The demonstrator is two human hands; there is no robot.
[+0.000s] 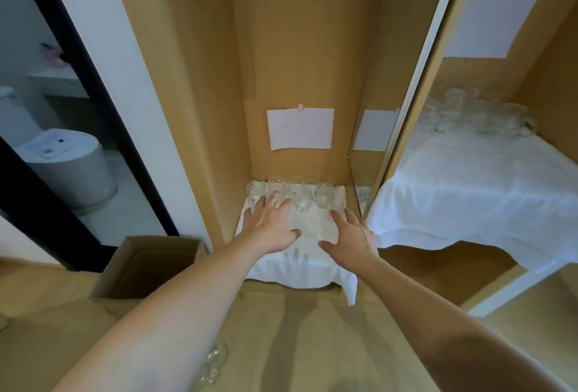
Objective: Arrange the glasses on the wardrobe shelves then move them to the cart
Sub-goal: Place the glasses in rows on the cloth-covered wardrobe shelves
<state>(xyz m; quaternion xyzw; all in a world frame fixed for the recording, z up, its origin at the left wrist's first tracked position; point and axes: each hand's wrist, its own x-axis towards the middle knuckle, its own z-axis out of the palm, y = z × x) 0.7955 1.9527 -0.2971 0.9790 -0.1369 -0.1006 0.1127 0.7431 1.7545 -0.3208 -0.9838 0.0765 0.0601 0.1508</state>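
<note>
Several clear glasses [300, 196] stand in a row at the back of a wardrobe shelf covered with a white cloth [300, 269]. My left hand [270, 224] reaches over the cloth with fingers spread, its fingertips at the glasses on the left. My right hand [352, 237] hovers over the cloth with fingers spread, just in front of the glasses on the right. Neither hand holds anything. More glasses and mugs [475, 113] stand on the white-covered shelf [469, 191] to the right. A few glasses [212, 363] show below my left forearm.
An open cardboard box [147, 266] stands at the lower left. A mirrored sliding door edge [391, 129] divides the two wardrobe sections. White paper sheets [300, 129] hang on the back walls. A doorway with a toilet [68, 166] lies to the left.
</note>
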